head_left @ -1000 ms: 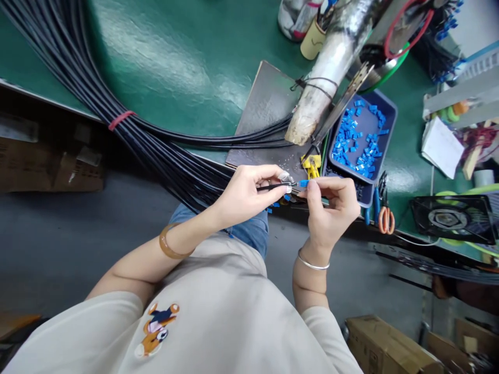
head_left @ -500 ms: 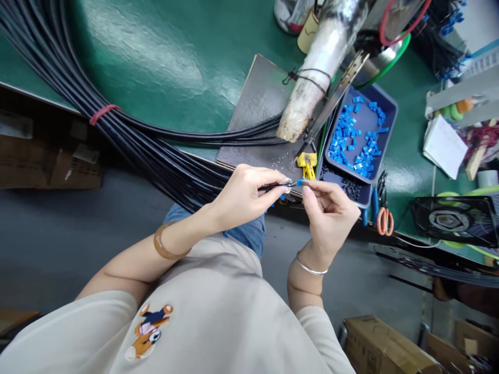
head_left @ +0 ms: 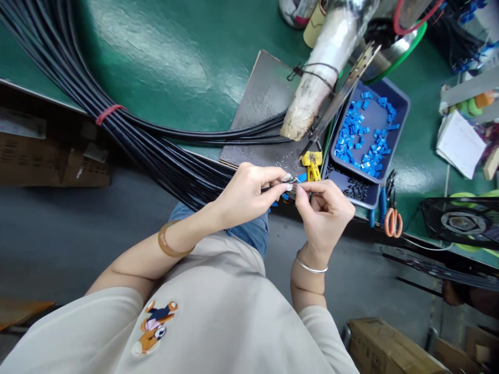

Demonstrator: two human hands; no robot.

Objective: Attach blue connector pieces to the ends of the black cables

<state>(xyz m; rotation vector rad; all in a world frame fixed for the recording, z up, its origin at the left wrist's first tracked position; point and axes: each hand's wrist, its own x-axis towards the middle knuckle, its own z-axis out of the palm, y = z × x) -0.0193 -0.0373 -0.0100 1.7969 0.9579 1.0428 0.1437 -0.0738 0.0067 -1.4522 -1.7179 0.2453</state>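
Observation:
My left hand is closed in a pinch around the end of a black cable, with its thumb and forefinger near the tip. Short thin wires stick out from that tip, and a small blue connector shows just above them. My right hand meets the cable end from the other side, thumb and forefinger pressed together at the wires. What exactly lies between those fingertips is too small and hidden to tell. Leftward runs a thick bundle of black cables, bound by a red tie.
A yellow tool lies just beyond my fingers. Behind stand a tray of blue connectors, a lower tray of small black pieces, and a wrapped white tube above a grey board. Orange-handled scissors hang at the table edge.
My right hand has shifted slightly left, closer to my left fingertips. The blue connector now shows above the fingertips rather than between them. The camera view has shifted a little.

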